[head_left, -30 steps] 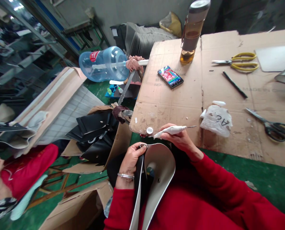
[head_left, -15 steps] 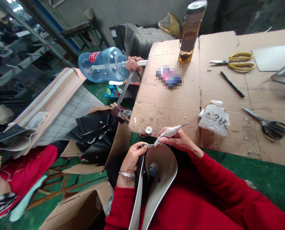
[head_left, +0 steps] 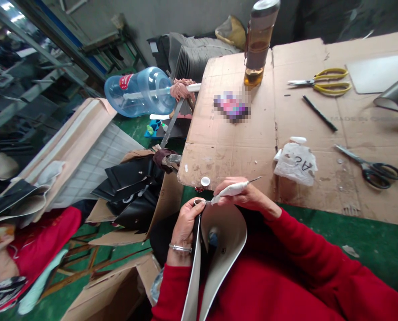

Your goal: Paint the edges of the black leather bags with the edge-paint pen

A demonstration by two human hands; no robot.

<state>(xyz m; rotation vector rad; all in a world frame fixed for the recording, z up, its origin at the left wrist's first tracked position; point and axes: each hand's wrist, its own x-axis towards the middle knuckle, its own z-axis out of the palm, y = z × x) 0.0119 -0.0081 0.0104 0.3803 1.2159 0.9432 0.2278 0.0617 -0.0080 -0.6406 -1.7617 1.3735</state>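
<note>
A folded sheet of grey-backed black leather (head_left: 227,236) stands in my lap, bent into a loop. My left hand (head_left: 186,221) is closed on its upper left edge, thumb beside a small metal ring at the top. My right hand (head_left: 244,196) is closed on a thin white-wrapped tool (head_left: 230,190) with a metal point at each end. The tool's near tip touches the leather edge at the ring. A small white cap (head_left: 205,181) lies on the cardboard corner just above my hands.
The cardboard-covered table (head_left: 239,142) carries a tea bottle (head_left: 257,44), a blurred phone (head_left: 231,107), yellow scissors (head_left: 326,82), a black pen (head_left: 319,113), black scissors (head_left: 369,166) and a plastic bag (head_left: 295,162). Black leather pieces (head_left: 132,187) and a water jug (head_left: 140,91) are left; another person's red sleeve (head_left: 28,236) at far left.
My right hand has brought the white tool down from the table edge, and its near tip now rests on the leather's top edge. The left hand keeps its hold.
</note>
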